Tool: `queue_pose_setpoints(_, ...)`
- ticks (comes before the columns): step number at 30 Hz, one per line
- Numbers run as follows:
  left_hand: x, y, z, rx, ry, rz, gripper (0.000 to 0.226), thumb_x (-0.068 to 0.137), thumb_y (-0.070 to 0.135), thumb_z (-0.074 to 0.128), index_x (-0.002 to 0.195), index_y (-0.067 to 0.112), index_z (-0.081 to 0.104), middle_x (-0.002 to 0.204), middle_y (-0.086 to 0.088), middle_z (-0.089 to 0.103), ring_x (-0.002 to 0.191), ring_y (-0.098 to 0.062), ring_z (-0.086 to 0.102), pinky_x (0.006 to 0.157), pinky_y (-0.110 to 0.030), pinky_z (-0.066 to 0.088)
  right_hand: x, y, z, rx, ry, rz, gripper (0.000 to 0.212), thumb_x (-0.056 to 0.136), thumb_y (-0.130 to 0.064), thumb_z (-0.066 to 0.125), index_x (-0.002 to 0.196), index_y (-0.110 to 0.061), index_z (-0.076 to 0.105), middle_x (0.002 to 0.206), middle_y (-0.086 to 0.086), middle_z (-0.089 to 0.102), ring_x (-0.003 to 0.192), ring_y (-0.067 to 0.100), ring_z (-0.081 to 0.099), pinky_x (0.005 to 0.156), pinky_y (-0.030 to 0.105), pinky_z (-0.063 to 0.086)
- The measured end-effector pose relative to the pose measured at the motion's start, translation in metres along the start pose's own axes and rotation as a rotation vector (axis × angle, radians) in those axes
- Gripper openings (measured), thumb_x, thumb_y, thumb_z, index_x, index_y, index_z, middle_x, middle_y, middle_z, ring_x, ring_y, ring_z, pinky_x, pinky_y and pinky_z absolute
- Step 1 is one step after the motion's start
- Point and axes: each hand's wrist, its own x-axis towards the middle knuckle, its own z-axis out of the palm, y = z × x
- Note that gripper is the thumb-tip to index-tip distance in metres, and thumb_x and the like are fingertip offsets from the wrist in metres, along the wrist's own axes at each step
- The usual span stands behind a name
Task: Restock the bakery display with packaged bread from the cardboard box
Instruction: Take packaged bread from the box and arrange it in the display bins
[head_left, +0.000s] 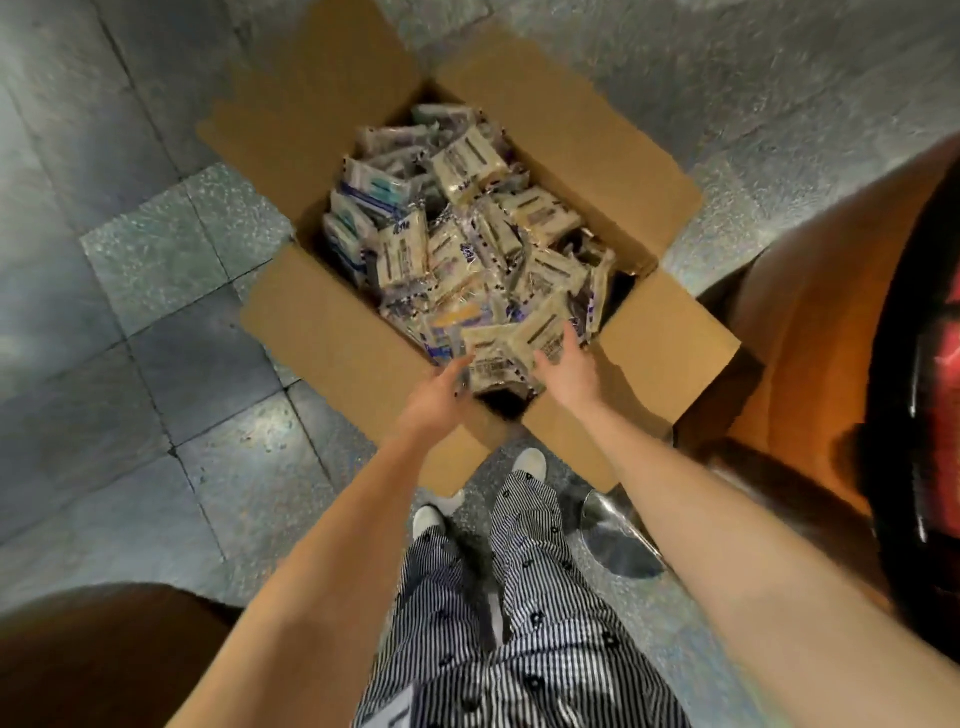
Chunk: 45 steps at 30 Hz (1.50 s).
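1. Fingers of the right hand lie spread on the nearest bread packet; whether the left hand pinches it is blurred.
2. Clamp both edges gently; crushing is the likely risk.
3. It tops the near end of the cardboard box.

- Cardboard box: plain brown paperboard, matt and dry-looking, with smooth-faced flaps.
- Bread packets inside it: thin clear plastic film, glossy and crinkled, catching the light.
- Floor: speckled grey stone tiles, smooth, with a dull sheen.
- Trousers: finely striped woven cloth, soft and matt.
- Shoes: white and smooth; material unclear.
- Round base beside the feet: polished metal, mirror-bright.
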Motion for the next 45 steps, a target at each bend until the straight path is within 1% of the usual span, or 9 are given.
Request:
queue_pose_setpoints(3,0.006,-0.001,0.009,-0.121,-0.006,-0.054,0.054,0.102,0.024,0.047,0.152,0.035,0.029,0.122,-0.007,0.056,0.078,-0.021,0.060,0.062,-0.035,0.049,0.017,-0.003,0.004,0.030,0.013,0.038,0.080,0.096,-0.043,0.057,0.158,-0.022,0.010,0.107,0.014,0.061,0.073,0.021,0.058,0.056,0.026,0.044)
queue_pose_setpoints(5,0.008,0.002,0.013,-0.220,0.021,-0.076,0.057,0.102,0.021,0.050,0.152,0.036,0.029,0.132,-0.005,0.055,0.098,-0.020,0.061,0.080,-0.037,0.054,0.024,-0.006,0.007,0.027,0.009,0.037,0.084,0.093,-0.048,0.059,0.157,-0.022,0.011,0.134,0.017,0.055,0.107,0.030,0.061,0.077,0.034,0.052)
queue_pose_setpoints(8,0.015,0.009,0.018,-0.416,0.063,-0.080,0.056,0.100,0.015,0.053,0.151,0.030,0.034,0.151,0.004,0.042,0.122,-0.013,0.048,0.096,-0.029,0.041,0.035,-0.005,0.011,-0.012,0.005,0.032,0.084,0.092,-0.054,0.058,0.157,-0.029,0.012,0.159,0.010,0.029,0.146,0.036,0.022,0.111,0.051,0.032)
queue_pose_setpoints(13,0.023,0.012,0.022,-0.645,0.067,-0.109,0.049,0.096,0.012,0.061,0.141,0.026,0.045,0.143,-0.005,0.048,0.120,-0.021,0.052,0.097,-0.034,0.046,0.044,-0.007,0.012,-0.067,-0.060,-0.057,0.081,0.094,-0.052,0.056,0.156,-0.038,0.007,0.159,0.004,0.030,0.139,0.038,0.034,0.107,0.049,0.035)
queue_pose_setpoints(19,0.032,0.010,0.017,-0.725,0.079,-0.129,0.048,0.087,-0.004,0.065,0.129,0.014,0.050,0.108,0.013,0.049,0.080,0.000,0.049,0.055,-0.006,0.044,0.045,-0.009,0.006,0.080,-0.009,-0.045,0.084,0.087,-0.040,0.070,0.154,-0.042,0.019,0.156,0.010,0.033,0.144,0.035,0.021,0.108,0.048,0.033)
queue_pose_setpoints(25,0.027,0.001,0.009,-0.725,0.169,-0.107,0.035,0.086,-0.001,0.068,0.107,0.018,0.048,0.102,-0.002,0.052,0.077,-0.013,0.051,0.061,-0.022,0.044,0.028,-0.011,0.004,0.181,0.082,-0.024,0.073,0.085,-0.018,0.074,0.148,-0.024,0.036,0.152,0.012,0.037,0.141,0.029,0.033,0.111,0.042,0.032)
queue_pose_setpoints(32,0.016,-0.003,-0.010,-0.665,0.169,-0.055,0.035,0.089,-0.004,0.062,0.118,0.015,0.057,0.114,0.005,0.052,0.093,-0.007,0.053,0.064,-0.011,0.044,0.004,-0.017,0.007,0.282,0.200,0.023,0.065,0.085,-0.010,0.074,0.142,-0.021,0.044,0.145,0.009,0.044,0.127,0.022,0.047,0.099,0.030,0.038)
queue_pose_setpoints(36,-0.001,-0.013,-0.019,-0.641,0.164,-0.054,0.026,0.091,-0.011,0.053,0.107,0.008,0.062,0.102,0.002,0.057,0.075,-0.004,0.054,0.052,-0.008,0.045,-0.019,-0.017,0.014,0.339,0.196,0.035,0.065,0.084,-0.001,0.071,0.141,-0.017,0.045,0.142,0.004,0.050,0.122,0.019,0.054,0.099,0.035,0.048)
queue_pose_setpoints(45,-0.056,-0.054,-0.051,-0.509,0.259,-0.008,0.016,0.096,0.002,0.050,0.109,0.008,0.056,0.106,-0.005,0.058,0.089,-0.018,0.055,0.062,-0.021,0.046,-0.081,-0.041,0.038,0.365,0.309,0.048,0.063,0.088,0.001,0.067,0.144,-0.019,0.044,0.148,0.009,0.044,0.137,0.027,0.042,0.108,0.037,0.036)
